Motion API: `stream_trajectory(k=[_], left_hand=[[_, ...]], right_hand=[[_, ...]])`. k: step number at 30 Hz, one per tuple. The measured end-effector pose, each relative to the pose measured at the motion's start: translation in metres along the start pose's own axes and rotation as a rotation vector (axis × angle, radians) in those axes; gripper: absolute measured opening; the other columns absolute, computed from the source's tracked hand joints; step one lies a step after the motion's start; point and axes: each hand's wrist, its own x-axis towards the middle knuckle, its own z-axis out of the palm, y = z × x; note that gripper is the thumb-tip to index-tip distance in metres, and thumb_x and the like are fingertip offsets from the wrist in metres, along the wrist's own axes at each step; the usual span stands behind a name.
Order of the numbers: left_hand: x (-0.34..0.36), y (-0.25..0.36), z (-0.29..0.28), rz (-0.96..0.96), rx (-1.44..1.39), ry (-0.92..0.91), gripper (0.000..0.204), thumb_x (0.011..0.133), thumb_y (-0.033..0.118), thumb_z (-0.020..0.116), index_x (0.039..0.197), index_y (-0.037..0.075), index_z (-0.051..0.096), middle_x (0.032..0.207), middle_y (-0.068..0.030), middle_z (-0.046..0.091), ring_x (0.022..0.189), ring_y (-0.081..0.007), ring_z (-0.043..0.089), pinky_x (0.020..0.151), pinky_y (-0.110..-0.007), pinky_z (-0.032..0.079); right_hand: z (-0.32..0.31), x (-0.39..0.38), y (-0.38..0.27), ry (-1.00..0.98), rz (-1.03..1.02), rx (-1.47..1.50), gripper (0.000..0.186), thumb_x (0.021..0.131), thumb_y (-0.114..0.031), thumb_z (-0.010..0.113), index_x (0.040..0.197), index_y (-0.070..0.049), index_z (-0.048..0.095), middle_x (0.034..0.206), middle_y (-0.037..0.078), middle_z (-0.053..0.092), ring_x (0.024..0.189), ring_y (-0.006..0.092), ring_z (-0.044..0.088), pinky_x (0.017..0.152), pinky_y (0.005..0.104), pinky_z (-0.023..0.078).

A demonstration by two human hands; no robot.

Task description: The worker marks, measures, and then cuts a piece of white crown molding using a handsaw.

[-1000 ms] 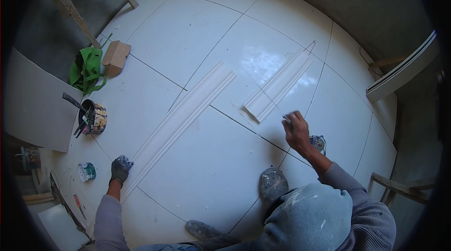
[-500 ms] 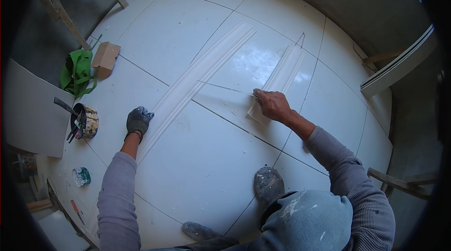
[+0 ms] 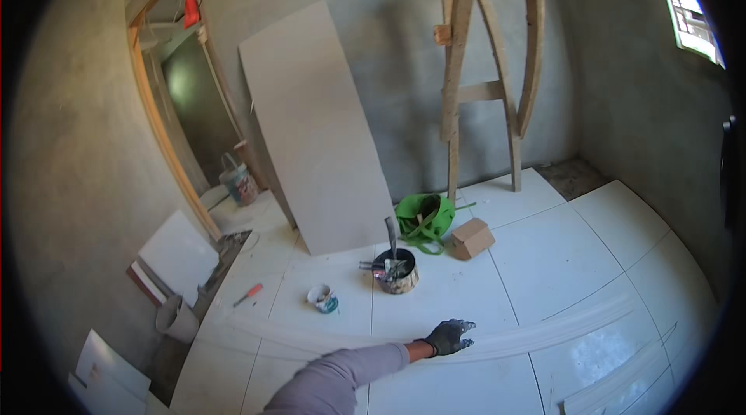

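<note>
Left hand [image 3: 448,336], gloved, finger and thumb apart, at the white strip [image 3: 548,333]. Strip extends rightward from it along the floor [image 3: 458,388]; contact cannot be told.

Looks like a room under construction or renovation, judging by bare grey walls [image 3: 653,112], large white floor tiles [image 3: 575,256] stopping short of a rough untiled corner [image 3: 576,176], crude timber trestle [image 3: 460,50], big leaning panel [image 3: 318,135] and stained pot [image 3: 400,284] of hand tools [image 3: 392,236].
</note>
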Motion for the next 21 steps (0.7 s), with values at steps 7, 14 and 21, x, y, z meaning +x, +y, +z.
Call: stream_trajectory(k=[7, 14, 21], left_hand=[[-0.118, 0.034, -0.044, 0.105, -0.499, -0.238, 0.048, 0.095, 0.039, 0.066, 0.127, 0.004, 0.062, 0.121, -0.0170, 0.068, 0.112, -0.0283, 0.065, 0.097, -0.038, 0.051], [-0.194, 0.092, 0.007, -0.358, -2.020, -0.520, 0.060, 0.092, 0.044, 0.071, 0.139, 0.013, 0.054, 0.136, -0.0084, 0.060, 0.118, -0.0246, 0.060, 0.097, -0.042, 0.052], [-0.223, 0.066, -0.014, -0.081, -2.240, -0.064, 0.036, 0.096, 0.025, 0.066, 0.128, 0.011, 0.055, 0.115, -0.0020, 0.062, 0.101, -0.0105, 0.061, 0.082, -0.026, 0.054]], right_hand=[[0.043, 0.006, -0.098, -0.299, -0.446, -0.724, 0.053, 0.095, -0.023, 0.064, 0.136, 0.006, 0.045, 0.125, 0.015, 0.061, 0.112, 0.0243, 0.059, 0.101, 0.0372, 0.047], [0.390, -0.061, -0.095, -0.737, -0.506, -0.707, 0.074, 0.066, -0.015, 0.088, 0.128, 0.004, 0.051, 0.119, 0.020, 0.059, 0.106, 0.0305, 0.063, 0.093, 0.0434, 0.053], [0.583, -0.127, -0.110, -1.229, -0.614, -1.331, 0.074, 0.073, -0.045, 0.086, 0.119, 0.005, 0.057, 0.109, 0.025, 0.064, 0.098, 0.0404, 0.067, 0.085, 0.0474, 0.055]])
